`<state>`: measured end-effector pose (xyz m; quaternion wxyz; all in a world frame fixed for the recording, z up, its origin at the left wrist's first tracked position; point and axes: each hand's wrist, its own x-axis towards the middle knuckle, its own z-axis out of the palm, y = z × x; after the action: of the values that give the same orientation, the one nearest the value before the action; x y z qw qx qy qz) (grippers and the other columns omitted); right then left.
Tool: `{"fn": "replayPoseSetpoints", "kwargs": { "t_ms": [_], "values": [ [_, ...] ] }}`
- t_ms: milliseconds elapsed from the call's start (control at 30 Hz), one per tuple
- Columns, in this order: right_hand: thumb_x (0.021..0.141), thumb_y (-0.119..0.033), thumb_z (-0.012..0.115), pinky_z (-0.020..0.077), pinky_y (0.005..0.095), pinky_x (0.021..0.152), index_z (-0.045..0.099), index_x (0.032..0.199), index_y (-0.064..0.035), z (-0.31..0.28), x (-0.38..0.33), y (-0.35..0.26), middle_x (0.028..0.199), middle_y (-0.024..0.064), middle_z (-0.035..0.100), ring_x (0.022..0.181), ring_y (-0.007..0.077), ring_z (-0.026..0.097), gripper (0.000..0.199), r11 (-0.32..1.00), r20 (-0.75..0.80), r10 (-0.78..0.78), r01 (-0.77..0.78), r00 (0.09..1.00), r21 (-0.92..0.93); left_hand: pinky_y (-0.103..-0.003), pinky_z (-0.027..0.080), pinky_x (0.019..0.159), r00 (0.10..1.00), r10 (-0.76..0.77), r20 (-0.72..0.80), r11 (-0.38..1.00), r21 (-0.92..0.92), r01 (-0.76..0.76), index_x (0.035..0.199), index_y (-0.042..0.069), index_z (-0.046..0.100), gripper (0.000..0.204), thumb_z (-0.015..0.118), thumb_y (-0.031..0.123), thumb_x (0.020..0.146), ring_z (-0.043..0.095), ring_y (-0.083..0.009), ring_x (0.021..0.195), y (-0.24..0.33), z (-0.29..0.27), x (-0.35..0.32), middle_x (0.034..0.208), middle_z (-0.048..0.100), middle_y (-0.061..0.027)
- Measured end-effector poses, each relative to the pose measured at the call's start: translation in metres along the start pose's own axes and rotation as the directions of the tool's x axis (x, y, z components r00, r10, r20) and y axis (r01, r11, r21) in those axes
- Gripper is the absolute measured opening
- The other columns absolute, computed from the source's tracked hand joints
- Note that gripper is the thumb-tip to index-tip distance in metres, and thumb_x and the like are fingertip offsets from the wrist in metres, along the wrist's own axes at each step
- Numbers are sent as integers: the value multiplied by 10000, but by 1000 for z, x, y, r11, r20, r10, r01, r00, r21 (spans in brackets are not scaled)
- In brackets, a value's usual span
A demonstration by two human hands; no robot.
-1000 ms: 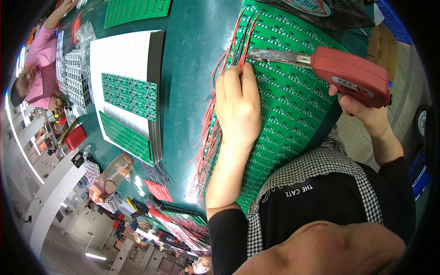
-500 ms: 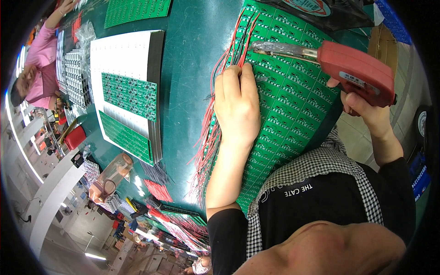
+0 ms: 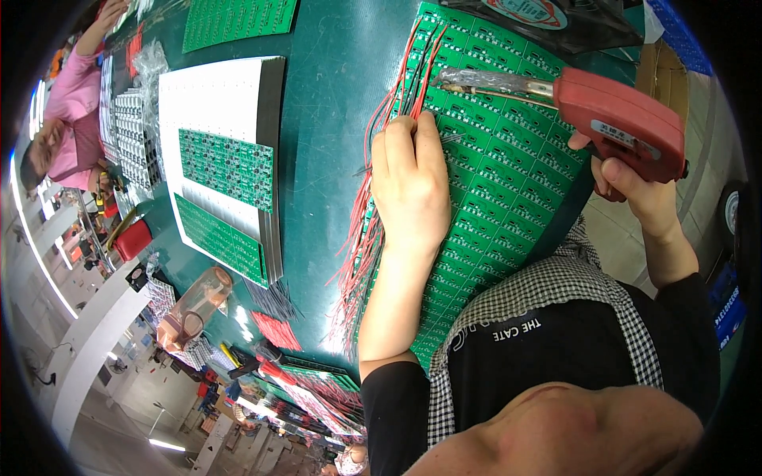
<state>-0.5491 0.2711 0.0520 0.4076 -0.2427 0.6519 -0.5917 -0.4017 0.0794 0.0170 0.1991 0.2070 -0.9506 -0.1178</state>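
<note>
My right hand (image 3: 639, 186) is wrapped round the grip of a red soldering gun (image 3: 623, 123). The gun's long wrapped barrel reaches left, its tip over the upper part of a large green circuit board panel (image 3: 516, 190). Just below that tip, my left hand (image 3: 411, 186) rests on the panel with its fingers bent together on thin red and black wires (image 3: 419, 75). More loose wires (image 3: 361, 254) trail along the panel's left edge beside my wrist. The exact grip of the left fingertips is partly hidden.
Left of the panel, a thick white stack (image 3: 218, 95) carries two smaller green boards (image 3: 226, 168). Bundles of cut wire (image 3: 275, 329) and a clear plastic jar (image 3: 194, 305) lie nearer. A black fan (image 3: 548, 20) stands at the far right. Across the table sits a person in pink (image 3: 75, 103).
The soldering gun has shifted very slightly up and to the right. My left hand stays in place on the wires. The view has tilted a little.
</note>
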Motion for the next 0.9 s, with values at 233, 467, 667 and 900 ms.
{"fn": "replayPoseSetpoints", "kwargs": {
  "t_ms": [233, 467, 667, 900],
  "values": [
    [809, -244, 597, 359, 188, 438, 437, 1164, 31, 2, 2, 1, 963, 152, 572, 494, 66, 427, 476, 1000, -22, -11, 10, 1000, -4, -341, 449, 661, 999, -37, -15, 998, -55, 36, 890, -7, 605, 247, 563, -58, 652, 545, -253, 762, 0, 1, 1, 842, 545, -109],
    [808, -170, 567, 376, 193, 466, 455, 1131, 25, 0, 6, -3, 951, 132, 568, 539, 67, 451, 394, 998, -25, 25, -27, 999, -52, -339, 444, 667, 1000, 18, 6, 995, -94, -17, 906, -47, 585, 243, 529, -12, 672, 506, -273, 754, 1, 2, 15, 839, 524, -124],
    [791, -177, 582, 364, 188, 461, 478, 1085, 16, 1, 5, -2, 870, 85, 545, 546, 60, 454, 367, 994, -41, 88, -91, 995, -61, -327, 452, 618, 998, 54, -16, 999, -2, -54, 917, -53, 569, 262, 529, -13, 661, 502, -260, 732, 2, 9, 16, 814, 503, -124],
    [740, -143, 670, 372, 186, 498, 577, 948, -31, 4, 5, -9, 719, -9, 546, 569, 47, 470, 254, 986, -114, 166, -166, 979, 18, -318, 453, 609, 998, 56, 4, 998, 40, -56, 925, -53, 547, 260, 519, -18, 669, 496, -258, 723, 2, 11, 16, 813, 486, -124]
  ]
}}
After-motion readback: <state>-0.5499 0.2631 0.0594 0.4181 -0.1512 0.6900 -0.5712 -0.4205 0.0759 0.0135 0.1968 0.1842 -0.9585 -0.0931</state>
